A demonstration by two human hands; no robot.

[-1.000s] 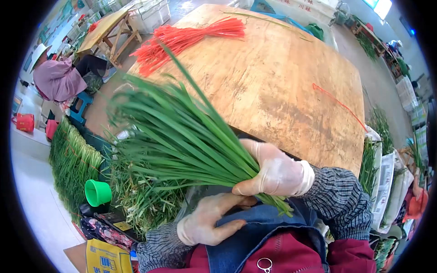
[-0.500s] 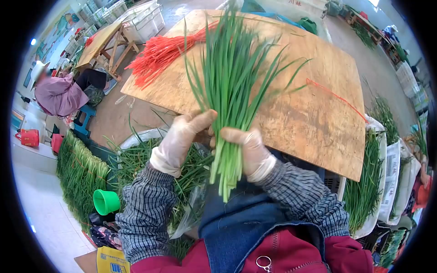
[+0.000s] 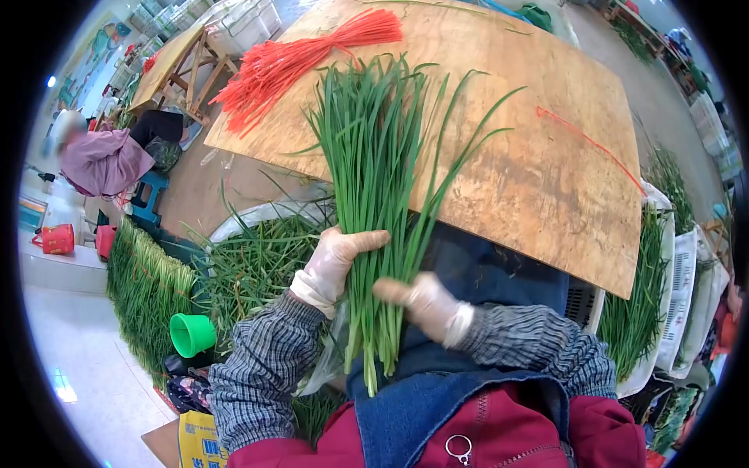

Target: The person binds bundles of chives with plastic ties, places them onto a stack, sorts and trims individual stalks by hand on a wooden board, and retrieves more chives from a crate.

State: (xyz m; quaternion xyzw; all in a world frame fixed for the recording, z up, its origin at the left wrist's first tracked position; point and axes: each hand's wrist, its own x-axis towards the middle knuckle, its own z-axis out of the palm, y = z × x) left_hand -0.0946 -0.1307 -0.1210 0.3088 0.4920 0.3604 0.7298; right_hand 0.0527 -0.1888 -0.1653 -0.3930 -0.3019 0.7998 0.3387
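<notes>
A thick bunch of garlic chives (image 3: 367,156) stands upright in front of me, leaf tips over the board and pale cut ends toward my lap. My gloved left hand (image 3: 337,261) is closed around its lower middle, thumb across the front. Lower down on the right, my gloved right hand (image 3: 427,306) is blurred; its thumb lies over the stems and it pinches the right edge of the bunch, fingers mostly hidden. A few longer leaves (image 3: 460,168) splay out to the right of the bunch.
The wooden board (image 3: 538,171) carries a bundle of red ties (image 3: 304,62) and one loose red tie (image 3: 593,148). Loose greens (image 3: 250,273) lie in a bag at left, near a green bucket (image 3: 192,335). Crated chives (image 3: 632,304) stand right. A seated person (image 3: 105,160) is at far left.
The bunch and both hands have come down toward my lap. My right hand has slid lower along the stems, below my left hand. Leaves at the right have spread apart from the bunch.
</notes>
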